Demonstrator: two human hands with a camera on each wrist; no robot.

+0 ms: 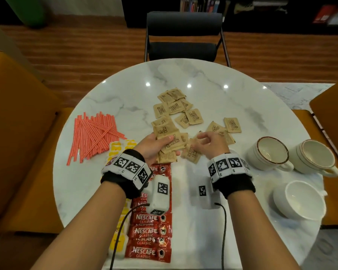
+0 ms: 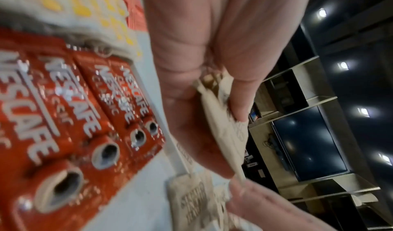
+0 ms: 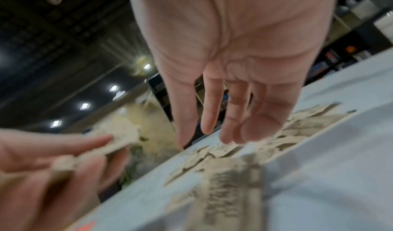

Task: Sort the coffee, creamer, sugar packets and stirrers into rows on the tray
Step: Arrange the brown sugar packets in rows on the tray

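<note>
My left hand [image 1: 156,145] grips a stack of brown sugar packets [image 1: 168,137], thumb on top; the left wrist view shows the stack [image 2: 225,133] fanned between thumb and fingers. My right hand [image 1: 205,141] hovers just right of it, fingers [image 3: 212,117] relaxed and holding nothing, over loose sugar packets [image 1: 191,153]. More sugar packets [image 1: 176,108] lie scattered farther back. Red coffee sachets [image 1: 150,234] form a column under my left wrist. Yellow-and-white creamer packets [image 1: 119,147] sit to their left. Red-striped stirrers [image 1: 94,133] lie piled at the left.
The white marble round table [image 1: 125,98] carries three white cups at the right [image 1: 269,152], [image 1: 316,154], [image 1: 300,199]. A dark chair [image 1: 183,36] stands beyond the far edge. Orange seats flank both sides.
</note>
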